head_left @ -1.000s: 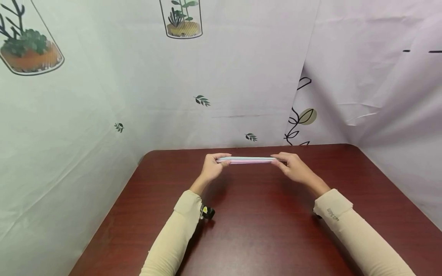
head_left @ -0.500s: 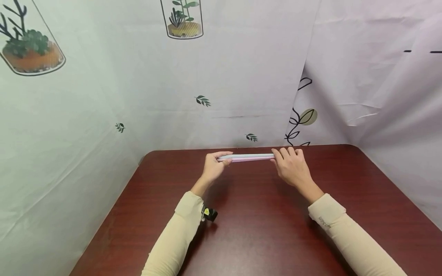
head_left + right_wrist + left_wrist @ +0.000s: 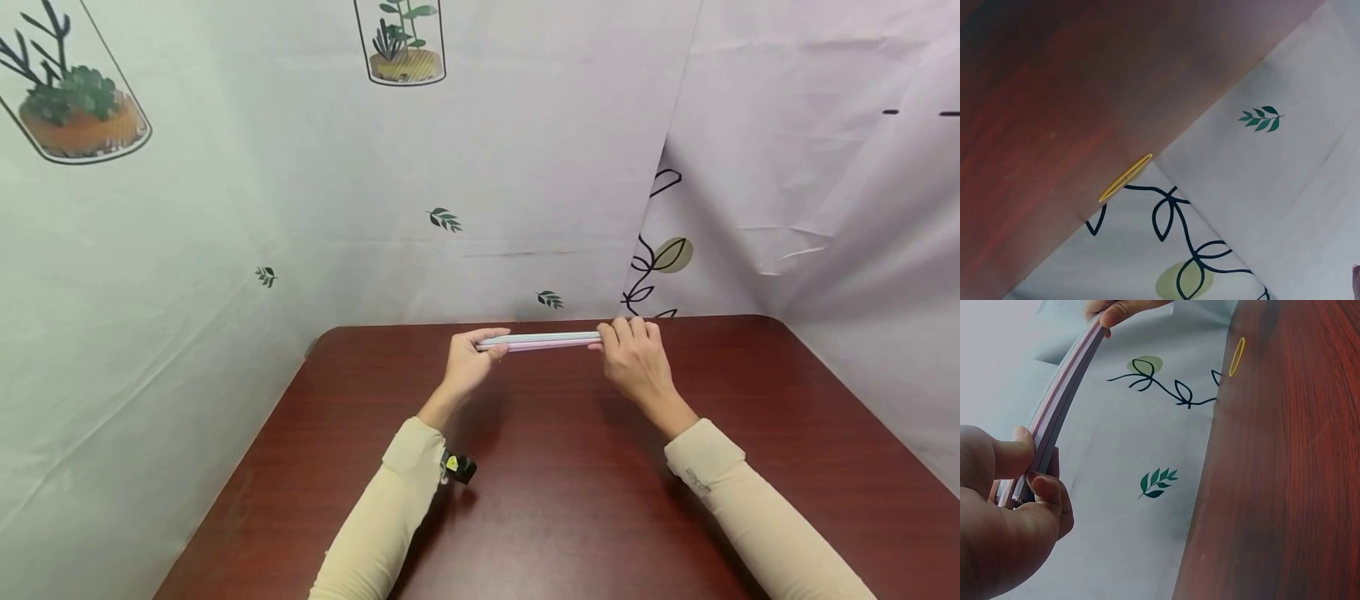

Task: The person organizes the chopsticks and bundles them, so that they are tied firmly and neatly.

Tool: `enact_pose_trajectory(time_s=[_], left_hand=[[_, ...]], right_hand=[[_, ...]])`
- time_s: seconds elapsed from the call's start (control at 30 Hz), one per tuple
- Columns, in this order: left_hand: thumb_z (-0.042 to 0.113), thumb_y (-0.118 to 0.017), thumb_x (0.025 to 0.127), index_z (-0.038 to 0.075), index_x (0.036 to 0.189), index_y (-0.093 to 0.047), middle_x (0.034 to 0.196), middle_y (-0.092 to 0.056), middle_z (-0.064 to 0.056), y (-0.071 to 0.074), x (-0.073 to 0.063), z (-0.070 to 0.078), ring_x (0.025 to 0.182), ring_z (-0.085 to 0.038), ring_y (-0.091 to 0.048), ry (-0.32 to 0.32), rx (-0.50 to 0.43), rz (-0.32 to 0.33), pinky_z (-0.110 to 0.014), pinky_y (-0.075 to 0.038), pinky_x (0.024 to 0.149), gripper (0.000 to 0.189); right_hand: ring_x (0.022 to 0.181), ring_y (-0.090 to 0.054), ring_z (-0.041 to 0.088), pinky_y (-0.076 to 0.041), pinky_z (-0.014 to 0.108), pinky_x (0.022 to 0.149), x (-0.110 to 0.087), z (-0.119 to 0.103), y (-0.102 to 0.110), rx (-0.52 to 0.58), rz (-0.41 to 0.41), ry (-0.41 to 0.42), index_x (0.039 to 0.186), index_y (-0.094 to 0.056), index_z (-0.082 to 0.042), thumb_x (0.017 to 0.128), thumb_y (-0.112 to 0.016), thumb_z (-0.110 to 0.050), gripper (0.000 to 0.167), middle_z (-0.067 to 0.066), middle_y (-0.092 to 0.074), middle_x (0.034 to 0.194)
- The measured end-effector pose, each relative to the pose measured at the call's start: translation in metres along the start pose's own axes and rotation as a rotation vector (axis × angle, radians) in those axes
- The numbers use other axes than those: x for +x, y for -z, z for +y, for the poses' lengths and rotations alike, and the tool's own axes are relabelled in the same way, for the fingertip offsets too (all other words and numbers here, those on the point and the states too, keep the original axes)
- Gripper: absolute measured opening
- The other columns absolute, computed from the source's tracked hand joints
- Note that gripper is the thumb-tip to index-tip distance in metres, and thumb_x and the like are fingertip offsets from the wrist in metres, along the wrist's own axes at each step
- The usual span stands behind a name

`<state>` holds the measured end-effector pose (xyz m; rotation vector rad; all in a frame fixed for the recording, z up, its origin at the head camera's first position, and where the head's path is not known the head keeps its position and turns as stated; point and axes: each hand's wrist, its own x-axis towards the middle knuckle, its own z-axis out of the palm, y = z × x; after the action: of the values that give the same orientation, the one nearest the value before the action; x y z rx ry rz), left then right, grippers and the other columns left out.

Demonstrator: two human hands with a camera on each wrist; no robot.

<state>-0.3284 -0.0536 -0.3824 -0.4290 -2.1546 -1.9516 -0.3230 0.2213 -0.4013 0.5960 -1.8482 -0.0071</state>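
A thin stack of flat pastel layers, pale blue, white and pink along its edges, spans both hands above the far part of the table. My left hand pinches its left end, thumb on the near side. In the left wrist view the left thumb presses against the layered edges, with fingers curled underneath. My right hand grips the opposite end, back of the hand up and fingers over it. Only a sliver of it enters the right wrist view. The stack's broad faces are mostly hidden.
Brown wood-grain table with rounded far corners; white printed cloth stands around it. A thin yellow loop lies at the table's far edge, hidden from the head view. A small black device is strapped at the left wrist.
My right hand has rolled over: its fingers now come over the top of the stack's right end, back of the hand up. The left hand keeps its hold almost unmoved.
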Motion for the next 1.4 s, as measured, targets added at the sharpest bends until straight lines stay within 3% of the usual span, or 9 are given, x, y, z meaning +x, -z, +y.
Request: enact_pose_trajectory(time_s=[0.27, 0.43, 0.5, 0.63, 0.77, 0.9, 1.07, 1.17, 1.4], left_hand=[[0.002, -0.070, 0.090, 0.000, 0.111, -0.072, 0.074, -0.067, -0.011, 0.004, -0.002, 0.003, 0.061, -0.022, -0.057, -0.138, 0.212, -0.067, -0.026, -0.046, 0.056, 0.021], [0.015, -0.065, 0.095, 0.005, 0.122, -0.065, 0.105, -0.069, -0.014, 0.007, -0.003, 0.004, 0.090, -0.023, -0.062, -0.244, 0.480, -0.122, -0.036, -0.049, 0.080, 0.029], [0.016, -0.063, 0.097, 0.004, 0.126, -0.062, 0.116, -0.065, -0.015, 0.007, -0.004, 0.005, 0.101, -0.026, -0.060, -0.274, 0.528, -0.143, -0.042, -0.047, 0.089, 0.031], [0.020, -0.061, 0.098, 0.003, 0.131, -0.058, 0.121, -0.059, -0.017, 0.007, -0.007, 0.007, 0.103, -0.031, -0.053, -0.285, 0.597, -0.152, -0.046, -0.044, 0.091, 0.037], [0.030, -0.061, 0.097, 0.008, 0.134, -0.057, 0.127, -0.055, -0.014, 0.005, -0.009, 0.008, 0.106, -0.031, -0.048, -0.383, 0.827, -0.068, -0.044, -0.044, 0.088, 0.043], [0.036, -0.062, 0.093, 0.010, 0.130, -0.059, 0.127, -0.056, -0.013, -0.001, -0.011, 0.007, 0.105, -0.031, -0.052, -0.627, 1.135, 0.089, -0.042, -0.048, 0.079, 0.045], [0.032, -0.061, 0.089, 0.008, 0.127, -0.061, 0.126, -0.060, -0.015, -0.018, -0.015, 0.005, 0.115, -0.033, -0.056, -0.876, 1.307, 0.194, -0.042, -0.049, 0.089, 0.045], [0.032, -0.061, 0.089, 0.006, 0.131, -0.059, 0.129, -0.060, -0.017, -0.029, -0.018, 0.004, 0.124, -0.034, -0.054, -0.913, 1.342, 0.202, -0.044, -0.044, 0.101, 0.048], [0.034, -0.052, 0.097, 0.002, 0.134, -0.053, 0.125, -0.059, -0.016, -0.040, -0.017, -0.002, 0.123, -0.033, -0.053, -0.840, 1.386, 0.212, -0.042, -0.034, 0.111, 0.049]], right_hand=[[0.066, -0.044, 0.039, -0.034, 0.049, 0.058, 0.000, 0.001, 0.000, 0.013, 0.015, 0.009, 0.092, -0.055, 0.006, 0.106, -0.035, -0.038, 0.050, 0.019, -0.047, 0.076], [0.064, -0.042, 0.039, -0.033, 0.049, 0.057, 0.000, 0.002, 0.000, 0.025, 0.029, -0.006, 0.090, -0.054, 0.005, 0.105, -0.037, -0.038, 0.049, 0.018, -0.045, 0.073], [0.063, -0.041, 0.039, -0.032, 0.049, 0.057, 0.000, 0.003, -0.001, 0.033, 0.034, -0.011, 0.090, -0.054, 0.005, 0.104, -0.038, -0.039, 0.049, 0.018, -0.045, 0.073], [0.064, -0.042, 0.039, -0.032, 0.048, 0.057, -0.001, 0.004, -0.001, 0.047, 0.031, -0.016, 0.091, -0.055, 0.005, 0.104, -0.038, -0.039, 0.049, 0.017, -0.046, 0.073], [0.065, -0.042, 0.038, -0.031, 0.048, 0.058, -0.001, 0.004, 0.000, 0.056, 0.025, -0.033, 0.092, -0.057, 0.005, 0.104, -0.038, -0.040, 0.050, 0.017, -0.047, 0.073], [0.065, -0.042, 0.038, -0.031, 0.048, 0.058, -0.002, 0.004, 0.001, 0.060, 0.022, -0.050, 0.091, -0.058, 0.005, 0.105, -0.036, -0.040, 0.052, 0.017, -0.048, 0.073], [0.064, -0.042, 0.038, -0.031, 0.047, 0.057, -0.001, 0.002, 0.002, 0.062, 0.027, -0.047, 0.091, -0.057, 0.005, 0.104, -0.039, -0.039, 0.049, 0.016, -0.047, 0.073], [0.064, -0.042, 0.038, -0.030, 0.047, 0.057, 0.000, 0.000, 0.003, 0.060, 0.036, -0.042, 0.091, -0.057, 0.005, 0.104, -0.040, -0.039, 0.049, 0.016, -0.047, 0.072], [0.065, -0.042, 0.037, -0.030, 0.048, 0.058, 0.005, -0.005, 0.004, 0.058, 0.059, -0.041, 0.090, -0.057, 0.004, 0.104, -0.041, -0.038, 0.048, 0.016, -0.047, 0.073]])
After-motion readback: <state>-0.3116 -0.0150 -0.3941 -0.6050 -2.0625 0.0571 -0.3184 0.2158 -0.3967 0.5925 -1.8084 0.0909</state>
